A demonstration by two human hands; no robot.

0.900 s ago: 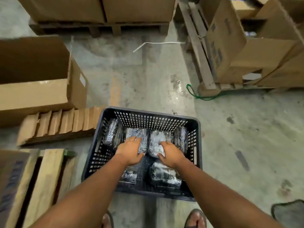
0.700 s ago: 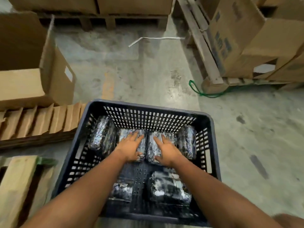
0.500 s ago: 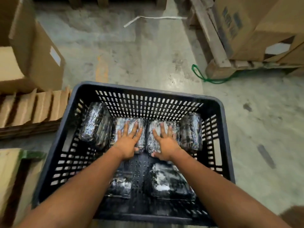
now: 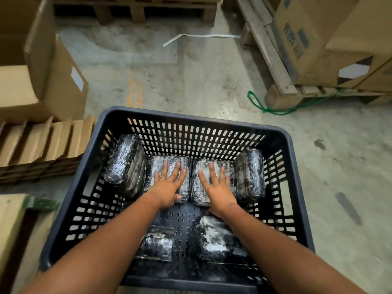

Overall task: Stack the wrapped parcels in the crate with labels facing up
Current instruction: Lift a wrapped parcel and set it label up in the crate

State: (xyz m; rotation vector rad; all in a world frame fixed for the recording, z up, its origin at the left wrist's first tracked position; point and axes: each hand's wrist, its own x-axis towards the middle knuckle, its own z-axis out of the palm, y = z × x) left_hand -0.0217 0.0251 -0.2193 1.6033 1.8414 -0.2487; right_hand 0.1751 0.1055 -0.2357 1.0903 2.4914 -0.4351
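A black slotted plastic crate (image 4: 191, 115) stands on the concrete floor and holds several parcels in shiny clear wrap. A row of them lies along the far wall: the leftmost parcel (image 4: 125, 160) tilts against the left wall, and another parcel (image 4: 250, 172) sits at the right end. My left hand (image 4: 169, 183) lies flat, fingers spread, on the middle-left parcel (image 4: 186, 166). On the middle-right parcel (image 4: 203, 187) my right hand (image 4: 216, 187) rests flat as well. Two more parcels, a small one (image 4: 158, 242) and a larger one (image 4: 216, 236), lie nearer me. No labels are readable.
An open cardboard box (image 4: 42, 81) and a stack of folded cardboard (image 4: 42, 143) stand left of the crate. A wooden pallet (image 4: 282, 90) loaded with cartons is at the right, with a green cord (image 4: 261, 107) on the floor. Another pallet (image 4: 137, 9) crosses the top.
The view has closed in on the crate. Both hands slid forward onto the two middle parcels and flattened out with fingers spread.
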